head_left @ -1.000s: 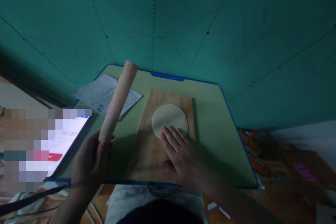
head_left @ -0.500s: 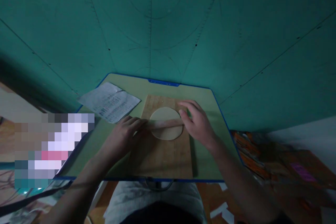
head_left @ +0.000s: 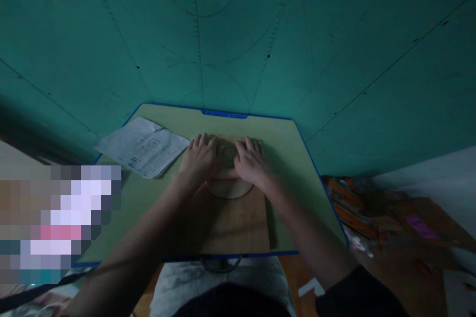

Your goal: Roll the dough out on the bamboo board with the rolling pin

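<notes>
On a wooden cutting board (head_left: 234, 228) lies a flat round of pale dough (head_left: 228, 191), its far part mostly covered by my hands. A wooden rolling pin (head_left: 226, 174) lies across the dough, showing only between my hands. My left hand (head_left: 203, 158) rests palm down over the pin's left end, fingers stretched forward and slightly apart. Over the right end, my right hand (head_left: 253, 158) lies the same way, its fingers pointing away from me. Both palms press on the pin without wrapping round it. The pin's ends are hidden under the hands.
The board sits on a pale green folding table (head_left: 293, 208) with a blue edge, against a green wall (head_left: 230, 34). A printed sheet of paper (head_left: 145, 146) lies on the table's left. Cardboard boxes (head_left: 420, 223) are on the floor at right. A blurred-out patch covers the lower left.
Both hands have shifted onto the top of the rolling pin and closer together, fingers now stretched forward. Before, the left fingers curled round its end and the right hand touched the other end.
</notes>
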`<state>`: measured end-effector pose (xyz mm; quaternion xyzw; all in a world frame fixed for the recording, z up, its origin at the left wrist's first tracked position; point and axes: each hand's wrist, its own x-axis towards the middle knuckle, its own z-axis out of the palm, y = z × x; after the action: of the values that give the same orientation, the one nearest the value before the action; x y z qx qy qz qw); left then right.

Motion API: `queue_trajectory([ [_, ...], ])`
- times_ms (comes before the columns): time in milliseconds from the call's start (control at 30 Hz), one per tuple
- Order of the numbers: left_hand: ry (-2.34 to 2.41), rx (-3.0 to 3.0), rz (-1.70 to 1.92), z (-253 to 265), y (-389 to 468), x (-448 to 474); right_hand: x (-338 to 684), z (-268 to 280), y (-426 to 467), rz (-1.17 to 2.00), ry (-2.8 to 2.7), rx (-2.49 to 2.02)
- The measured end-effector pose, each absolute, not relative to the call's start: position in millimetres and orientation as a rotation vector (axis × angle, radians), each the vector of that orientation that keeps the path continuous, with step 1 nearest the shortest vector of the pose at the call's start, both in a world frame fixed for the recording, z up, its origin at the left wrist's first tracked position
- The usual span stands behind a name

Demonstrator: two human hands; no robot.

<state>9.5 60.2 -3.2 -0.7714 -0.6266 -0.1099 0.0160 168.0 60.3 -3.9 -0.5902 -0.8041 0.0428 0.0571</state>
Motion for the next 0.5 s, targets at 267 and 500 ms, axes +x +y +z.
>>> queue_trajectory([
  [267,-1.874,-2.378,-0.285,-13,19,11,169,-5,15,0.061,-2.373,-1.764],
  [500,-1.690,-2.413,-0.396,-16,-33,9,177,-15,-41,0.037,-2.369,-1.636],
])
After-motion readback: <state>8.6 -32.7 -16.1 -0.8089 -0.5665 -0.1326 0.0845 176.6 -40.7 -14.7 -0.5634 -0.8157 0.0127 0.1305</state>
